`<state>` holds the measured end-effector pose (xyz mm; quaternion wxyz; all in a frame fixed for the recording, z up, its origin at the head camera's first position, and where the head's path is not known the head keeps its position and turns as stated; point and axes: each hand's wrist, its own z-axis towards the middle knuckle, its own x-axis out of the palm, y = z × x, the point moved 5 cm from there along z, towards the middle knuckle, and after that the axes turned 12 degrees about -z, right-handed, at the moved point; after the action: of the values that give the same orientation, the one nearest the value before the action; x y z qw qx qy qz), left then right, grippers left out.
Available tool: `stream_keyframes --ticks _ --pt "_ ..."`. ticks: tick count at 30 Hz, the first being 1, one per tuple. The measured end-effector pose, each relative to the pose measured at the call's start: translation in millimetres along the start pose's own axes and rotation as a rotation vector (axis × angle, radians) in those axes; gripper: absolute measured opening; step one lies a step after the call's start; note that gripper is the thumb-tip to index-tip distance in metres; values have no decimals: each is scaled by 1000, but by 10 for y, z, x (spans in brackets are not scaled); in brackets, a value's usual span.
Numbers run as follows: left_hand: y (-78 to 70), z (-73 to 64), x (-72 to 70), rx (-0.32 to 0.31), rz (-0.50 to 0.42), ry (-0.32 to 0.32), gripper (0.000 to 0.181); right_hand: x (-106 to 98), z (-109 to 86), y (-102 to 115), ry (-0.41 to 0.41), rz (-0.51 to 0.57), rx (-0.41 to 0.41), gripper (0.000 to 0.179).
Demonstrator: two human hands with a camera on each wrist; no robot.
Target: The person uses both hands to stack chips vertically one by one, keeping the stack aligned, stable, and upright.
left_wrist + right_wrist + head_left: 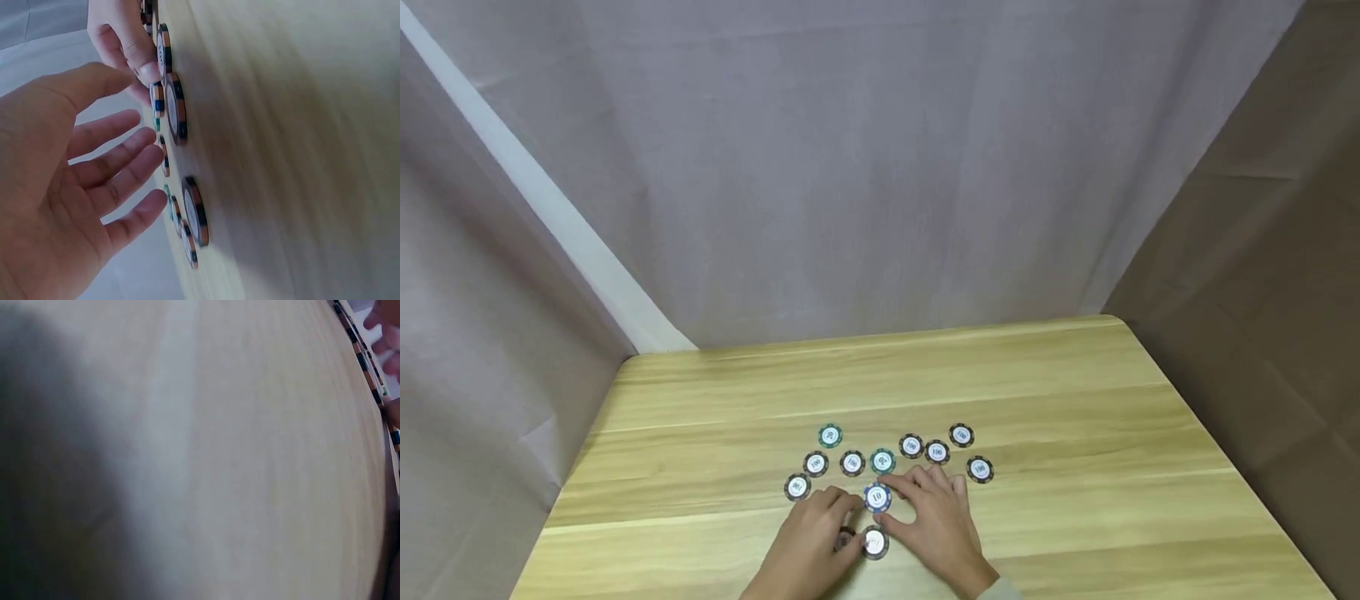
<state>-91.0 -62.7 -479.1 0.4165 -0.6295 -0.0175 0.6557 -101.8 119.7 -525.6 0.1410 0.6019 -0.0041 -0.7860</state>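
A blue poker chip point(877, 497) marked 10 lies between both hands. My right hand point(934, 515) holds it at the edge, index finger at the far side and thumb at the near side. My left hand point(812, 533) is beside its left edge; the left wrist view shows that hand point(75, 169) with spread, relaxed fingers and nothing gripped. Just nearer than the blue chip is a black chip point(875, 542), close to the left thumb. Another black chip point(845, 538) is partly covered by the left hand. A green chip point(883, 461) lies just beyond the blue one.
Several black chips, such as one at left point(797, 487) and one at right point(980, 469), form a loose spread with another green chip point(830, 435) on the wooden table point(1112, 417). Grey cloth point(865, 183) hangs behind and along the sides.
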Motion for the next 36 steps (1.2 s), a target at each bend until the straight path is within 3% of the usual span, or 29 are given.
stream_keyframes --ticks 6,11,21,25,31,33,36 --pt "128 -213 -40 -92 75 80 43 50 -30 70 -3 11 2 46" --pt "172 -264 -45 -126 92 117 44 47 -26 76 0 5 7 45" --pt "150 -257 -7 -187 42 82 29 49 -2 46 20 11 6 44" --pt "109 -199 24 -127 81 49 26 24 20 4 10 17 11 44" --pt "-24 -124 45 97 338 -64 30 10 33 -43 -5 16 23 44" --pt "-49 -99 35 112 364 -87 30 6 34 -54 -6 18 22 45" --pt "-47 -75 17 81 349 -81 30 7 32 -45 2 23 19 46"
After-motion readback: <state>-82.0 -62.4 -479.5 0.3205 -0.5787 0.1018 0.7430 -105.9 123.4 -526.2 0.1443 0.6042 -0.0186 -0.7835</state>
